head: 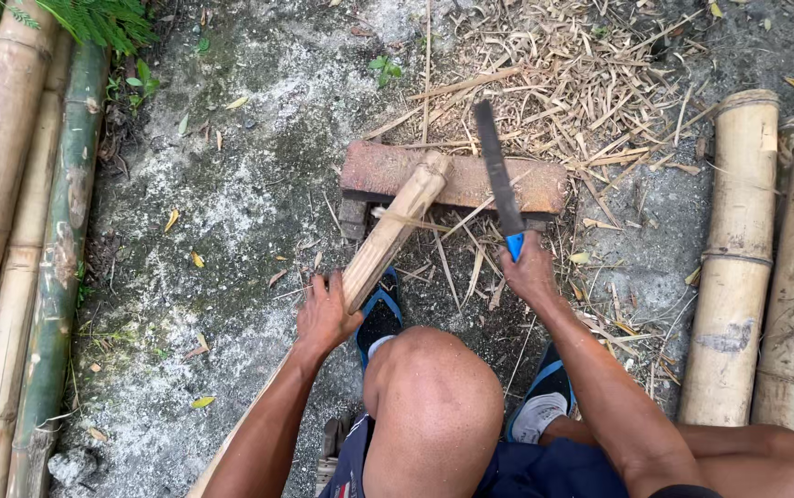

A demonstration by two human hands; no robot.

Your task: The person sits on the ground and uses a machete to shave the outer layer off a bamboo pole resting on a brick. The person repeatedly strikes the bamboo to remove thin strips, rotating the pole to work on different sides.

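Left hand [325, 315] at the frame's centre has its fingers wrapped around a pale bamboo strip [395, 231], which slants up and right until its far end rests on the reddish block [452, 175] lying on the concrete ground [221, 203]. Right hand [531, 274] is closed tight on the blue handle of a dark machete [496, 171], blade pointing upward over the block. Bamboo shavings [563, 83] litter the upper right, and thick bamboo poles [738, 258] line both edges.

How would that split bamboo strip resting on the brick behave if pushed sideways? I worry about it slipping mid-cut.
The bamboo strip looks stiff, probably not floppy. Its far end merely rests on the brick, so it could slide sideways. The left hand gripping it should steady it, while the right hand holds the knife.
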